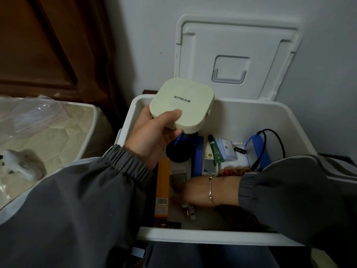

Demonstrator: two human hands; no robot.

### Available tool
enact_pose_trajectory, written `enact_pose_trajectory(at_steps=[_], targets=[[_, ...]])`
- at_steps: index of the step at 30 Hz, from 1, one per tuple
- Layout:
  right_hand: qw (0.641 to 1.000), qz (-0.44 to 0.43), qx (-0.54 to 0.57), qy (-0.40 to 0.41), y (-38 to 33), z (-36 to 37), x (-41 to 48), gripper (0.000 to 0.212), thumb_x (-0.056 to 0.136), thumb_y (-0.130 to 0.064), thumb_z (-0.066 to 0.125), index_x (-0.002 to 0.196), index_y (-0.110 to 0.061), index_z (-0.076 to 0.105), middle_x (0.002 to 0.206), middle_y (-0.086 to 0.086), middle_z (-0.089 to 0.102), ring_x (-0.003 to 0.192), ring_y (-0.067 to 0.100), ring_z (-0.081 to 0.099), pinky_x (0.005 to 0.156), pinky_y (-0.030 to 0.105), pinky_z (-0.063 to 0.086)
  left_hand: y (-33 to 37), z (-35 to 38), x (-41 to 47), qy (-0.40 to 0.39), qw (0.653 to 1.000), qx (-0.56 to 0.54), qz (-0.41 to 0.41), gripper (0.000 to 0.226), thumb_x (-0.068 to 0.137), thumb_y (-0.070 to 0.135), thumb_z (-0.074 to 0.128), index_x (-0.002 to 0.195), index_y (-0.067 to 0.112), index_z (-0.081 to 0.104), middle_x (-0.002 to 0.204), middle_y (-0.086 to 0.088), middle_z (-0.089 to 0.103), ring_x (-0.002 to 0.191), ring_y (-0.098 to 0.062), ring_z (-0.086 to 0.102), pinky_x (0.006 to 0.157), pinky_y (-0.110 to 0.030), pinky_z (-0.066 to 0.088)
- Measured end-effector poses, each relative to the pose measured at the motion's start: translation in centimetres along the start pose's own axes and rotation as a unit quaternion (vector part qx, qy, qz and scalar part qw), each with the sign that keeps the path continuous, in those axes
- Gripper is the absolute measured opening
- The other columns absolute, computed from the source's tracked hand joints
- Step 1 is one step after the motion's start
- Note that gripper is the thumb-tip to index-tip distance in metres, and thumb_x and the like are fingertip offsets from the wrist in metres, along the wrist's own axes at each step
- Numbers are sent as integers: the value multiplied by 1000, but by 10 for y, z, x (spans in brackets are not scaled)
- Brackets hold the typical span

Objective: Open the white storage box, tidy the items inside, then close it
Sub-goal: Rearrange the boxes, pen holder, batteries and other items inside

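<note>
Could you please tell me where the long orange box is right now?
In the head view, the long orange box lies inside the white storage box by its left wall, just left of the right hand.

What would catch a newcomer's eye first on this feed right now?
First, the pale square case, gripped by the left hand above the back-left corner of the open white storage box. Next, the lid standing upright against the wall behind. The right hand reaches down among the clutter on the box floor, beside a long orange carton; its fingers are blurred.
</note>
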State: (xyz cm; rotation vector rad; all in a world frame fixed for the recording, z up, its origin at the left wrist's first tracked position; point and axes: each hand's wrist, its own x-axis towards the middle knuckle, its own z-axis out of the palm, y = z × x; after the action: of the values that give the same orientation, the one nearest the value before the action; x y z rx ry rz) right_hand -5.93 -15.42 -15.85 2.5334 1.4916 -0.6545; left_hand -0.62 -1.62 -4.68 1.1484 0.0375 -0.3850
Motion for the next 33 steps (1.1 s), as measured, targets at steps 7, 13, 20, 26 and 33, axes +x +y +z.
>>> enact_pose_trajectory(at_steps=[7,13,20,26,33], targets=[[975,79,201,44,24,-35,-41,35,79,-7,62,113,-8,56,101,13,55,84,21,52,66,25,36,1,3,-2,12,999,-28,11,41,86,6,62,125,12,50,109,-8,63,70,-11,64,50,-17,48],[906,332,247,86,82,-43,-90,8,83,-13,58,91,-13,58,86,1,58,77,19,54,71,27,41,1,2,-1,10,1000,-24,7,48,86,7,62,132,12,48,112,-8,64,70,-9,66,51,-16,49],[832,506,198,110,111,-18,-99,8,86,-19,58,86,-16,50,98,11,64,83,26,56,68,27,40,-2,0,1,1,1000,-15,10,51,86,7,64,133,9,47,111,-9,62,71,-10,66,51,-17,49],[820,557,132,26,105,-6,-81,26,87,-7,56,112,-3,54,113,17,63,102,31,61,80,34,49,-4,1,1,6,1000,-2,5,51,85,7,64,134,9,48,119,-12,62,79,-13,63,52,-17,49],[826,545,147,12,101,-5,-81,26,85,-9,62,107,-7,48,117,19,59,107,33,58,81,33,47,-4,2,1,7,1000,2,7,49,87,5,61,134,9,47,127,-15,60,80,-14,63,51,-17,49]])
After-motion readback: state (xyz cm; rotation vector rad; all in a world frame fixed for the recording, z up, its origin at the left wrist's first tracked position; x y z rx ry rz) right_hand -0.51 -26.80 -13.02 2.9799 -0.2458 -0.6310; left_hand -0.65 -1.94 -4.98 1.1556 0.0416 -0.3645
